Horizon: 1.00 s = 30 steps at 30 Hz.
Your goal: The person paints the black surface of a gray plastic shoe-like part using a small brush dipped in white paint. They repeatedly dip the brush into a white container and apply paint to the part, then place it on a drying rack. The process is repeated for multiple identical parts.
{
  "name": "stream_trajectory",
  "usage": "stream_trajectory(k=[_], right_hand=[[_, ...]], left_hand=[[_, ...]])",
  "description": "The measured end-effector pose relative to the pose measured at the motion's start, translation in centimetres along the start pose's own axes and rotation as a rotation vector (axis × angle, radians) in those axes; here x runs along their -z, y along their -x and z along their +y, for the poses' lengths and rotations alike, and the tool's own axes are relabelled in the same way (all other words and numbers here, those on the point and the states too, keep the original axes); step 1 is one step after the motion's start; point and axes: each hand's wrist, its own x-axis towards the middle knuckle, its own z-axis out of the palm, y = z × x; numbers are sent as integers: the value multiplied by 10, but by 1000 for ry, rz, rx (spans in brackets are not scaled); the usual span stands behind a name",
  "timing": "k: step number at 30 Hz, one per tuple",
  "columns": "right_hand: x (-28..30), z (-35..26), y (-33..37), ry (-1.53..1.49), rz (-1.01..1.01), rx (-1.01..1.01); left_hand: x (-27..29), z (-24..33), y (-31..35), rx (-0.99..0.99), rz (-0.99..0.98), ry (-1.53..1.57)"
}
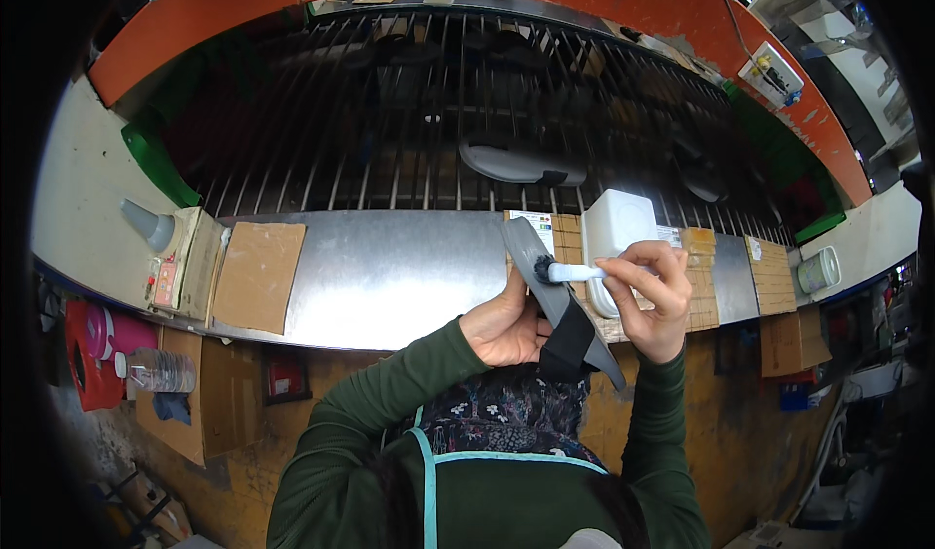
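Observation:
My left hand [499,329] is closed around the side of a grey slide sandal [526,245] with a black strap, held tilted above the bench's front edge. A small brush [579,272] with a white handle is pinched in the fingers of my right hand [651,301]. Its dark bristles touch the grey surface of the sandal. Just behind the brush stands a white plastic container [620,218], partly covered by my right hand and the sandal.
Behind the metal bench top [390,276] runs a rack of metal rods [394,174]. Another grey sandal [516,163] lies on it, with darker footwear farther back. Cardboard [257,276] and a grey cone [148,225] are at left; a white cup [819,270] is at right.

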Motion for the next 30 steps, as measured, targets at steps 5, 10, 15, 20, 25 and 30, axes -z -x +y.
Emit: stream_trajectory(k=[5, 10, 15, 20, 25, 30], right_hand=[[1, 2, 1, 16, -49, 19], [1, 6, 3, 37, -65, 19], [-1, 8, 7, 47, -69, 2], [-1, 11, 10, 69, -51, 15], [0, 16, 12, 83, -69, 48], [4, 19, 15, 86, -104, 75]], left_hand=[[-7, 0, 0, 26, 2, -18], [-13, 0, 0, 49, 21, 38], [-18, 1, 0, 49, 0, 107], [-23, 2, 0, 49, 52, -52], [-18, 0, -1, 39, -77, 163], [-8, -5, -1, 58, -133, 276]])
